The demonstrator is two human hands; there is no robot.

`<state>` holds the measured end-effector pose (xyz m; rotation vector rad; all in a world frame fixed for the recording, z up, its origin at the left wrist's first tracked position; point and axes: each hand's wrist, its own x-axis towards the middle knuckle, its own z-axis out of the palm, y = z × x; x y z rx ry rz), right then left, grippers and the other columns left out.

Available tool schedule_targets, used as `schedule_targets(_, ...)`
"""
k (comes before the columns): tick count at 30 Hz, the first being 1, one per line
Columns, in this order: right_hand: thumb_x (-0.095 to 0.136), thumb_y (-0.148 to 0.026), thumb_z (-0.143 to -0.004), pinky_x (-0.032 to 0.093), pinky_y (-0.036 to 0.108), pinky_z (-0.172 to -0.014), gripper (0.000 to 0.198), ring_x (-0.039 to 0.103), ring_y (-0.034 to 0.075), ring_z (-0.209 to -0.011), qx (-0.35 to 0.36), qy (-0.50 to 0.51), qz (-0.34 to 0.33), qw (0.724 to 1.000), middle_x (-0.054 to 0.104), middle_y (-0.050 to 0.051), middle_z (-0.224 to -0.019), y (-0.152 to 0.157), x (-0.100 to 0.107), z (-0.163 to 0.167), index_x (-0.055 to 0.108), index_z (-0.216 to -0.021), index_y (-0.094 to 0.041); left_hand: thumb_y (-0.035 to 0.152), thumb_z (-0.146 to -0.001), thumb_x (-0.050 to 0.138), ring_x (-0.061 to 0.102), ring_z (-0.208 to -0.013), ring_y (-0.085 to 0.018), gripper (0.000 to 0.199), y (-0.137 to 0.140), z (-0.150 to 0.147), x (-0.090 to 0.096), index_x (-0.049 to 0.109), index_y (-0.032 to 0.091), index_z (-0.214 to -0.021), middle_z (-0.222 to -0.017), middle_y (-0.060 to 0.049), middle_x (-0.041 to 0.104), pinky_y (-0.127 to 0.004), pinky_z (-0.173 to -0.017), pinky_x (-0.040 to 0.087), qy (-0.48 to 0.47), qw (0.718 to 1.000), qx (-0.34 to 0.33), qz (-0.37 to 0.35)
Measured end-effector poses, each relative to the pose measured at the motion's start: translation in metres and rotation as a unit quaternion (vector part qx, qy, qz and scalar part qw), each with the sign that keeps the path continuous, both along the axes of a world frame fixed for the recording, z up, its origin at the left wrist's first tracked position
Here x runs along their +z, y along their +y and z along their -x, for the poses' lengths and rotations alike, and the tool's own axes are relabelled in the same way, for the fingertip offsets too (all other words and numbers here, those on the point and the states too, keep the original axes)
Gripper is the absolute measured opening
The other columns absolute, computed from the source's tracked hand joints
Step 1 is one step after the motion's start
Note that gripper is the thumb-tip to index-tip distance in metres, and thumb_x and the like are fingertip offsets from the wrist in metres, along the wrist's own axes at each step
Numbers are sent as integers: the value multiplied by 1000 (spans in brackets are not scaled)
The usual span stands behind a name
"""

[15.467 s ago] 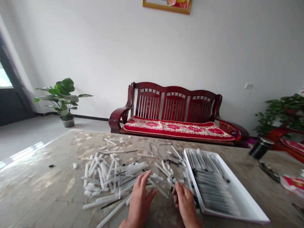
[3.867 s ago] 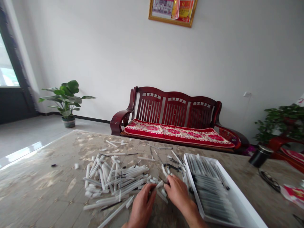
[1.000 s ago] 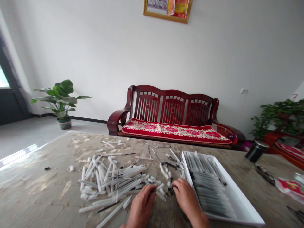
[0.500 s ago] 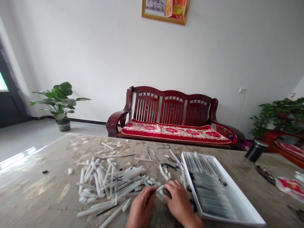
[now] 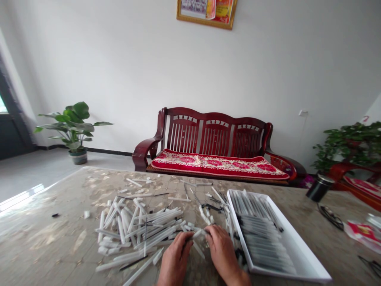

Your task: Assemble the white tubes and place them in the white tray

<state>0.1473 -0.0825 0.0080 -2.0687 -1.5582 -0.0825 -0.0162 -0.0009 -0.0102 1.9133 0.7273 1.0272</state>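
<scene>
My left hand (image 5: 177, 254) and my right hand (image 5: 220, 249) are close together above the table, fingertips pinched on the two ends of a short, whitish translucent pen cap (image 5: 199, 233). Its finer details are blurred. Just below it, a translucent pen tube (image 5: 198, 249) lies between the hands. Left of my left hand spreads a loose pile of translucent pen barrels (image 5: 160, 218), with short caps (image 5: 108, 244) and thin dark refills (image 5: 133, 263) among them. Beside my right hand stands a shallow white box (image 5: 308, 248) holding rows of pens (image 5: 264, 242) with dark insides.
Small black parts (image 5: 239, 254) lie along the box's left side. A black cylindrical container (image 5: 320, 188), a dark cable (image 5: 330, 217) and a red-and-white packet (image 5: 361, 234) are at the right. Behind the patterned table (image 5: 68, 238) stands a dark red wooden bench (image 5: 214, 135).
My hands have drawn slightly apart, so the pen cap between the fingertips shows more clearly. The tube below them has come into plain view. The pile and box look the same.
</scene>
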Motion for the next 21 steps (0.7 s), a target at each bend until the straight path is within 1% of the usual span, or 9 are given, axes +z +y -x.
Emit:
schedule_targets(4, 50, -8, -93, 46, 30, -83, 23, 66, 21, -93, -1, -3, -37, 999, 71, 3, -95, 1, -6, -4, 65, -102, -24, 41, -92, 50, 70, -75, -19, 25, 1, 1, 3, 67, 23, -96, -86, -4, 74, -29, -71, 58, -15, 998, 54, 26)
schedule_targets(7, 50, -10, -93, 46, 31, -83, 23, 66, 21, -92, -1, -17, -56, 998, 71, 3, -95, 2, -8, -4, 65, -103, -24, 40, -92, 47, 69, -70, -19, 25, 4, 1, 4, 64, 23, -97, -82, -2, 73, -29, -68, 57, -10, 996, 73, 44)
schedule_targets(12, 55, -12, -91, 47, 32, -82, 21, 64, 21, -92, 7, -35, -69, 997, 70, 2, -95, 6, -9, -2, 67, -102, -25, 38, -91, 47, 70, -81, -21, 23, 6, 2, 7, 63, 24, -98, -89, -3, 74, -32, -76, 55, 9, 995, 86, 41)
schedule_targets(17, 52, -9, -90, 47, 35, -87, 28, 63, 22, -97, 12, -33, -94, 995, 69, 4, -103, 7, -4, 2, 66, -109, -24, 38, -91, 47, 69, -85, -21, 23, 5, 2, 12, 62, 24, -100, -92, -3, 74, -33, -79, 53, 11, 995, 86, 42)
schedule_targets(19, 52, -13, -91, 47, 36, -90, 26, 62, 22, -100, 26, -30, -95, 995, 69, 5, -106, 6, 0, 6, 65, -111, -23, 39, -91, 47, 69, -84, -21, 23, 5, 3, 14, 62, 24, -100, -92, -3, 73, -33, -79, 53, 6, 995, 90, 43)
schedule_targets(21, 57, -20, -91, 45, 39, -95, 28, 59, 24, -106, 59, -30, -84, 994, 68, 6, -113, 6, 5, 12, 64, -118, -24, 38, -91, 48, 69, -84, -21, 23, 6, 4, 15, 62, 24, -101, -93, -3, 73, -33, -79, 52, -2, 994, 97, 45)
